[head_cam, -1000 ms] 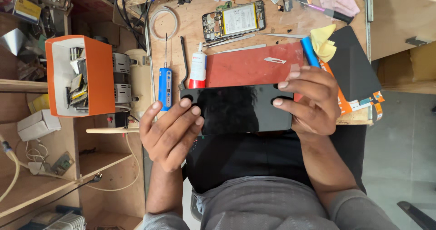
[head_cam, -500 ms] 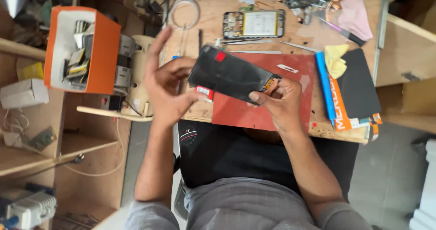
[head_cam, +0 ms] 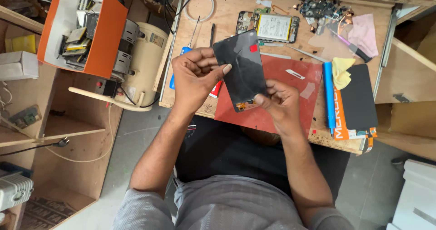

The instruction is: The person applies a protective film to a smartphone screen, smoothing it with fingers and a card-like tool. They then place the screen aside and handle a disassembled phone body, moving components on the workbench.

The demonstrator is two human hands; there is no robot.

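- The left hand [head_cam: 196,78] holds a black phone screen panel [head_cam: 240,69] by its left edge, fingers curled along the side and the thumb laid across the dark face.
- The right hand [head_cam: 280,104] meets the panel at its lower end, fingers pressed together in a pinch on the bottom corner, where a small orange flex piece [head_cam: 242,106] shows.
- The panel is lifted and tilted above the red work mat [head_cam: 290,87], which lies on the wooden tabletop [head_cam: 227,12].
- Beyond the panel, an opened phone body with its battery exposed [head_cam: 269,28] lies flat on the tabletop.
- A blue-handled screwdriver [head_cam: 184,53] lies to the left, partly behind the left hand.
- To the right of the mat lie a blue pen-like tool [head_cam: 329,94], a yellow cloth [head_cam: 341,71] and a black pad [head_cam: 359,96].
- A heap of small electronic parts [head_cam: 322,7] and a pink cloth [head_cam: 365,35] sit at the far right corner.
- An orange box of scrap parts [head_cam: 102,39] stands well left of the tabletop, beside a cream-coloured machine [head_cam: 143,57].
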